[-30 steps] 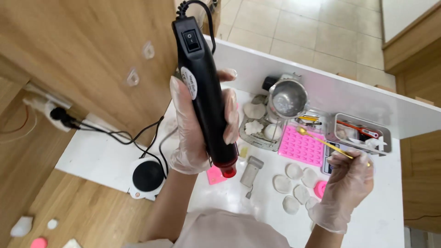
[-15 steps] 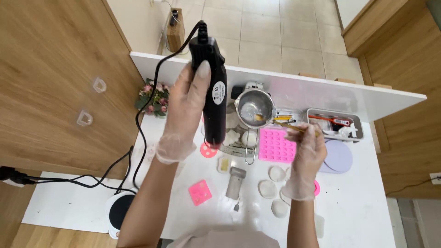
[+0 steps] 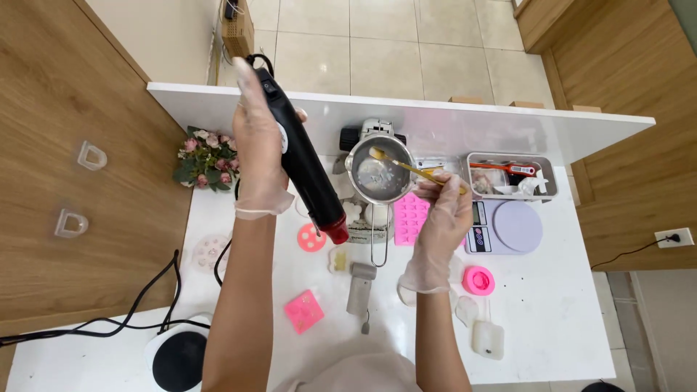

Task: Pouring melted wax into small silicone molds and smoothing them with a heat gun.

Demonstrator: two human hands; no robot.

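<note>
My left hand (image 3: 255, 145), in a clear glove, grips a black corded heat gun (image 3: 305, 165) with a red nozzle, held in the air and tilted down to the right. The nozzle hangs just left of a small metal pot (image 3: 379, 178) with a long handle. My gloved right hand (image 3: 443, 218) holds a thin yellow stick (image 3: 414, 168) whose tip dips into the pale contents of the pot. A pink grid mould (image 3: 411, 216) lies beside the pot, partly under my right hand.
On the white table (image 3: 552, 305) lie a round-plate scale (image 3: 508, 226), a metal tray of tools (image 3: 512, 176), pink moulds (image 3: 305, 311), a pink round mould (image 3: 478, 280), a flower bunch (image 3: 206, 157) and a black hotplate (image 3: 178, 358). Wooden wall at left.
The view has swung so more of the table shows. The heat gun has tilted from upright to slanting toward the pot. My right hand has lifted the stick's tip into the pot.
</note>
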